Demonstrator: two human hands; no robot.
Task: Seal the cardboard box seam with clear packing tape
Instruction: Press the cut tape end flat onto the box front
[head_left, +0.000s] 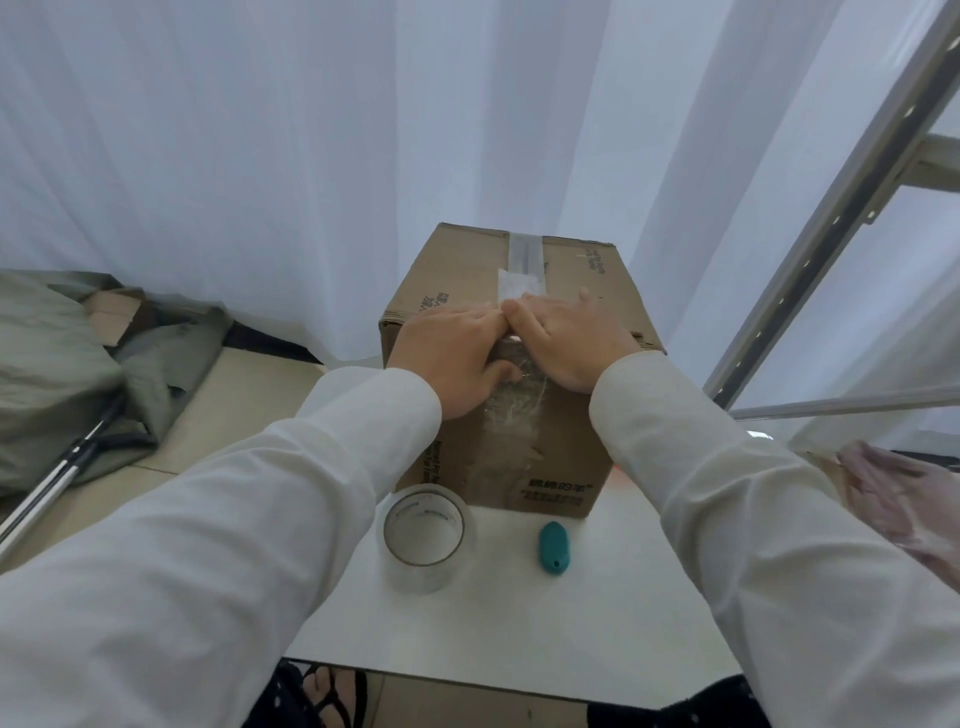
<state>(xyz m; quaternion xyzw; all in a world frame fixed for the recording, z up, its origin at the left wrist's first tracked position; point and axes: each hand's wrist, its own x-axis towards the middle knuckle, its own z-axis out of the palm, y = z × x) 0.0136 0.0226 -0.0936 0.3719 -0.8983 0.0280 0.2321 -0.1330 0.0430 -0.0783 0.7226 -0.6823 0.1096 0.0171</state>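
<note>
A brown cardboard box (576, 291) stands on a small white table (597, 613). Clear tape (524, 260) runs along its top seam and down the crinkled near face. My left hand (447, 353) and my right hand (571, 338) lie flat, side by side, on the box's near top edge, fingers pressed on the tape over the seam. Neither hand holds anything. The roll of clear packing tape (428, 535) stands on the table in front of the box, to the left.
A teal cutter (553, 548) lies on the table near the roll. White curtains hang behind. A grey-green cloth heap (67, 364) and a metal pole (57, 478) lie on the floor at left. A metal frame (841, 208) rises at right.
</note>
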